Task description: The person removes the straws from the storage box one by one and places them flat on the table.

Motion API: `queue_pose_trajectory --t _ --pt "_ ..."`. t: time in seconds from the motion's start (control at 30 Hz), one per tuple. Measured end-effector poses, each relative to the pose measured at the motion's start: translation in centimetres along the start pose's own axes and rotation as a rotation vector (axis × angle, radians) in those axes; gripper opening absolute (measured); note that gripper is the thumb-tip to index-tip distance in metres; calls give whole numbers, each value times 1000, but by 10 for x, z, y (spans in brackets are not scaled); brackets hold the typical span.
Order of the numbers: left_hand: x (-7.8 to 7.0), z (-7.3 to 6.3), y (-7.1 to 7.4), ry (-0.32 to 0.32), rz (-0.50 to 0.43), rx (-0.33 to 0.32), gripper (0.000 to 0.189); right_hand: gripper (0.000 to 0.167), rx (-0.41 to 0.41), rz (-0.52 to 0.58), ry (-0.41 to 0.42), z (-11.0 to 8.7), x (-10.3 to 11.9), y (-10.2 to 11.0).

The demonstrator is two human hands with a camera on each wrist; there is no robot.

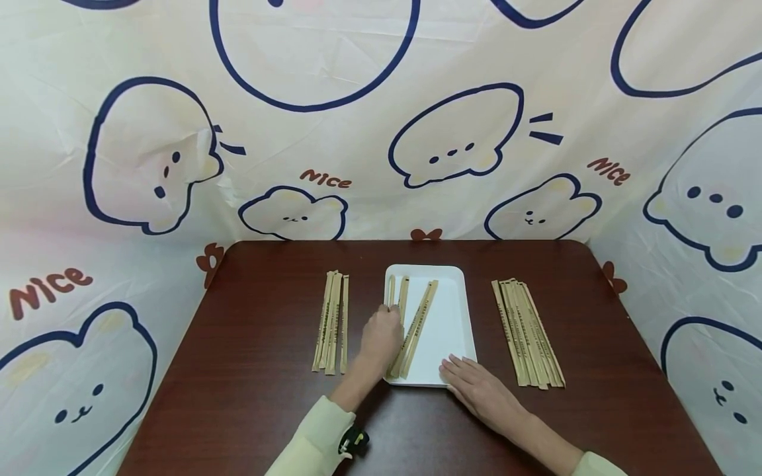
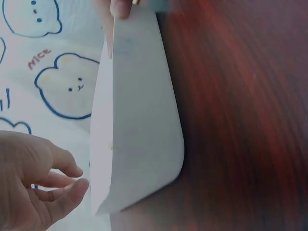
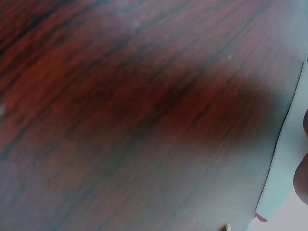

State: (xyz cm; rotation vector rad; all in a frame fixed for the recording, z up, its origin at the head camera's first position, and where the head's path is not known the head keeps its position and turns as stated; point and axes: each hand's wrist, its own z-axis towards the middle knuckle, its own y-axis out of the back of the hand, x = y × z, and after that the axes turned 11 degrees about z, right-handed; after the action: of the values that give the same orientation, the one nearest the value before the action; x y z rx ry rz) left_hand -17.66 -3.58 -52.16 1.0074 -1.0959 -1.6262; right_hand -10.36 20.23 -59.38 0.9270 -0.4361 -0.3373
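Observation:
A white rectangular tray [image 1: 443,317] holds several long, thin sticks in tan paper wrappers [image 1: 421,324]; what is inside the wrappers is hidden. My left hand [image 1: 381,334] is over the tray's left side, above one wrapped stick [image 1: 391,289] that it partly covers. In the left wrist view this hand [image 2: 41,185] has loosely bent fingers and a small gap at the thumb, with nothing visible between. My right hand [image 1: 482,393] holds the near right part of the tray, fingers inside and thumb tip [image 2: 120,8] outside the wall.
A bundle of wrapped sticks [image 1: 330,324] lies left of the tray on the dark wooden table [image 1: 256,330]. A wider bundle [image 1: 528,334] lies to its right. A pale cloth [image 1: 369,132] with cartoon drawings hangs behind and at both sides.

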Motion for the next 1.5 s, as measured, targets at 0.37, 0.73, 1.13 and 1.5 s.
queue_pose_trajectory --t 0.37,0.73,1.13,1.5 --pt "-21 -8 -16 -61 23 89 5 49 9 13 -28 -1 1 1" --pt "-22 -9 -23 -33 44 171 7 42 3 30 -28 1 2 2" --pt "-21 -9 -26 -16 41 194 6 44 16 32 -28 0 2 2" --pt "-22 -8 -25 -14 46 218 7 40 15 36 -25 1 2 3"
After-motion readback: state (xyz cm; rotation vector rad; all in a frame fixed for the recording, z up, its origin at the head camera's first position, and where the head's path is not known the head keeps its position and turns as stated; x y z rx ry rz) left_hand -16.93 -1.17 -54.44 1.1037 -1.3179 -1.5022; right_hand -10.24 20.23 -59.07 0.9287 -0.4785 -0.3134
